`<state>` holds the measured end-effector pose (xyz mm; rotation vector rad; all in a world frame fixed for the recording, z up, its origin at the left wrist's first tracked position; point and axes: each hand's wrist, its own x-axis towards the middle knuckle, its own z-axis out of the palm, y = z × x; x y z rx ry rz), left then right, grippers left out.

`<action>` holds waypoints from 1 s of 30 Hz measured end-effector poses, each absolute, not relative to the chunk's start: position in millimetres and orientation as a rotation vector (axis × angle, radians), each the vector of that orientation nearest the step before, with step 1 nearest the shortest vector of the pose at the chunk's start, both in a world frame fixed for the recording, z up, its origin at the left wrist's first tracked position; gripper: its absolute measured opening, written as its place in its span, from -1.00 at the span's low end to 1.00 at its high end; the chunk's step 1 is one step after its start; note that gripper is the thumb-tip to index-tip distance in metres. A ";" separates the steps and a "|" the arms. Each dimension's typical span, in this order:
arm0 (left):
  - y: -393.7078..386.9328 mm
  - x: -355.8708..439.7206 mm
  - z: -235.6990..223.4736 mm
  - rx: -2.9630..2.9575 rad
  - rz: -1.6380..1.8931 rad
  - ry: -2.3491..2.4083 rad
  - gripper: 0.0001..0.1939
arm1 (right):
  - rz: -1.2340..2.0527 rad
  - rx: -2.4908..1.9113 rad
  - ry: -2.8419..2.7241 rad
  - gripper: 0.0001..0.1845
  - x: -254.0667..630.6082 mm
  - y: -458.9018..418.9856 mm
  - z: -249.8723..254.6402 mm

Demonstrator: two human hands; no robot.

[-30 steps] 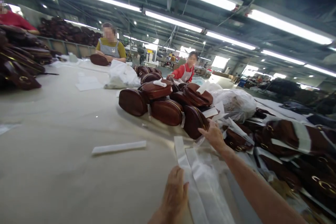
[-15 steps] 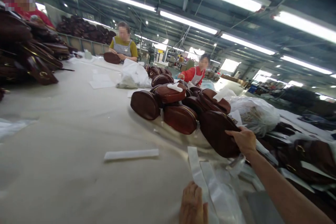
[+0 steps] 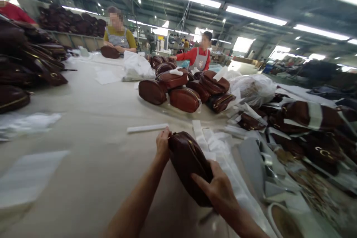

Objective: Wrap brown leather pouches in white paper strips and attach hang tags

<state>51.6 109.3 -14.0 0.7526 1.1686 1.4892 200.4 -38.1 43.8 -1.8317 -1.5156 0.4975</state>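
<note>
On the near side of the stack of bags (image 3: 182,100), the brown bag (image 3: 184,167) sits between two grips, the left hand (image 3: 163,144) pinching its end nearest the stack and the right hand (image 3: 220,187) closed about its other end, thumb on the broad face, fingers partly hidden. Its long axis slants from the stack side back rightward toward the wearer, gold zip (image 3: 193,145) along the upper right edge. The pale table (image 3: 106,186) carries a white strip (image 3: 147,128) before the stack, and a red-sleeved person (image 3: 199,57) stands beyond it
</note>
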 end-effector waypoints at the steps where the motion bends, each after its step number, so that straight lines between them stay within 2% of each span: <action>1: 101.3 40.8 -9.6 0.824 1.478 1.211 -0.56 | 0.526 -1.816 -1.557 -0.49 193.5 -44.3 38.4; 5: 53.1 22.7 16.6 1.135 1.481 1.326 -0.71 | 0.616 -1.718 -1.638 -0.47 190.5 -47.5 37.0; 8: 21.7 32.4 36.0 1.510 1.404 1.362 -0.71 | 0.668 -1.701 -1.672 -0.53 191.6 -47.9 42.3; 11: 11.4 39.6 54.6 1.961 1.122 1.350 -0.70 | 0.734 -1.632 -1.730 -0.62 182.0 -61.1 44.4; 15: 22.1 27.6 85.7 2.289 0.635 1.043 -0.74 | 1.024 -1.242 -1.841 -0.64 173.1 -78.6 43.9; 16: 23.9 23.0 93.3 2.365 0.537 0.961 -0.74 | 0.992 -1.151 -1.877 -0.67 175.8 -78.9 44.0; 18: 21.7 14.8 104.2 2.544 0.476 0.940 -0.75 | 0.707 -1.081 -1.909 -0.75 188.3 -73.6 45.1; 21: 5.2 6.2 103.7 2.785 0.621 1.051 -0.78 | 0.199 -1.099 -1.912 -0.73 214.3 -58.4 49.1; 24: -12.9 -0.8 85.3 2.941 0.780 0.961 -0.74 | 0.056 -1.025 -2.075 -0.63 225.9 -47.5 52.5; 30: -21.4 -6.1 55.7 3.073 1.010 0.980 -0.70 | -0.230 -1.027 -2.165 -0.65 194.3 -49.8 47.0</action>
